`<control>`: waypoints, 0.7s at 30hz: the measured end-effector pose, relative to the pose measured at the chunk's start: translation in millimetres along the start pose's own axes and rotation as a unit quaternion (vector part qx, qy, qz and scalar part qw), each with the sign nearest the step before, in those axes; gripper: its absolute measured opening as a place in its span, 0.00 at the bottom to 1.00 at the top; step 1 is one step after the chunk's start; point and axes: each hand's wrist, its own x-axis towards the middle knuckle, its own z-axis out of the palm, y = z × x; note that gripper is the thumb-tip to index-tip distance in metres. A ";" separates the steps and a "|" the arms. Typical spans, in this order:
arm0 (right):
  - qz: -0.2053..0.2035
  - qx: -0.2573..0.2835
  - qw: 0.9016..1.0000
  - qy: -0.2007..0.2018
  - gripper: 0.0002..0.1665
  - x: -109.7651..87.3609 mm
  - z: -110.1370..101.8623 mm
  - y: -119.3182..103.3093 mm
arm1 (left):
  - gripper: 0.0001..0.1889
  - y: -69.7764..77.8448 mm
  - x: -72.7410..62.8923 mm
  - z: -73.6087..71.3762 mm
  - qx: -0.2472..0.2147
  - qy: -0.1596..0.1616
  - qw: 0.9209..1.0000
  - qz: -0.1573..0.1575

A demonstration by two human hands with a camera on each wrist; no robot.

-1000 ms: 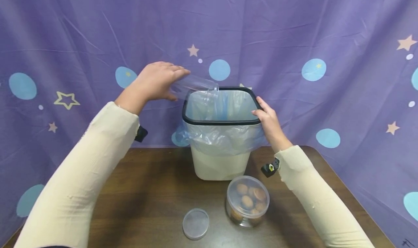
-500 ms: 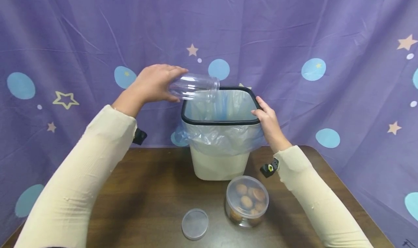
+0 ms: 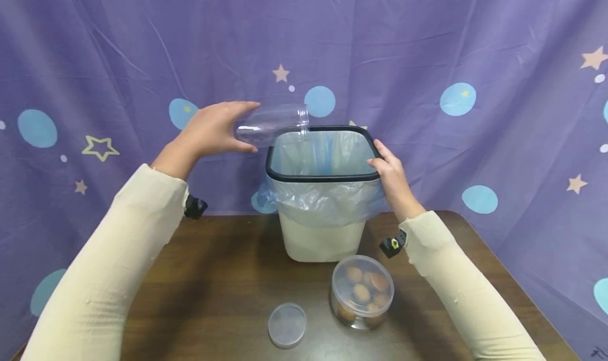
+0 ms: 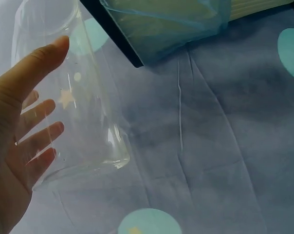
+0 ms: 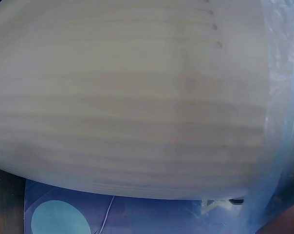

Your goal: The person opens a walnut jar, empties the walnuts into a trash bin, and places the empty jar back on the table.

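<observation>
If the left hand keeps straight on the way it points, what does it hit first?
Probably the left side of the black bin rim: in the head view the left hand, with the clear jar leading, points across it. Depth is unclear, so it may pass over instead.

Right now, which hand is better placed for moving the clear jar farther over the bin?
Probably the left hand: it holds the clear jar, while the right hand grips the bin at its rim.

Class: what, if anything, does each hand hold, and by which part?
The left hand holds the clear jar round its body; the right hand grips the bin by the right side of its black rim.
</observation>
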 end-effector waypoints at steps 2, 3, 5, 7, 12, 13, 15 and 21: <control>0.003 -0.002 1.000 -0.002 0.38 -1.0 -0.1 0.8 | 0.46 -3.3 -3.0 3.2 -0.017 0.006 1.000 -0.004; 0.004 -0.004 1.000 -0.003 0.38 -1.5 0.0 1.1 | 0.46 -4.7 -4.6 4.6 -0.027 0.010 1.000 -0.009; 0.005 -0.007 1.000 -0.002 0.38 -2.1 0.4 1.7 | 0.47 -6.9 -7.2 6.9 -0.048 0.020 0.998 -0.017; 0.003 -0.009 1.000 0.000 0.38 -2.1 0.9 2.1 | 0.47 -9.0 -8.9 9.0 -0.066 0.033 0.997 -0.023; -0.003 -0.003 1.000 0.007 0.38 -0.6 1.6 2.2 | 0.47 -13.9 -11.9 15.4 -0.104 0.072 0.991 -0.038; -0.002 -0.003 1.000 0.007 0.38 -0.5 1.5 2.3 | 0.46 -14.5 -12.6 16.9 -0.113 0.078 0.990 -0.042; 0.000 -0.001 1.000 0.007 0.38 -0.4 1.2 2.5 | 0.46 -15.1 -14.2 19.4 -0.137 0.089 0.985 -0.052; -0.001 0.000 1.000 0.012 0.38 -0.5 0.3 2.9 | 0.47 -17.6 -21.2 26.2 -0.223 0.120 0.964 -0.080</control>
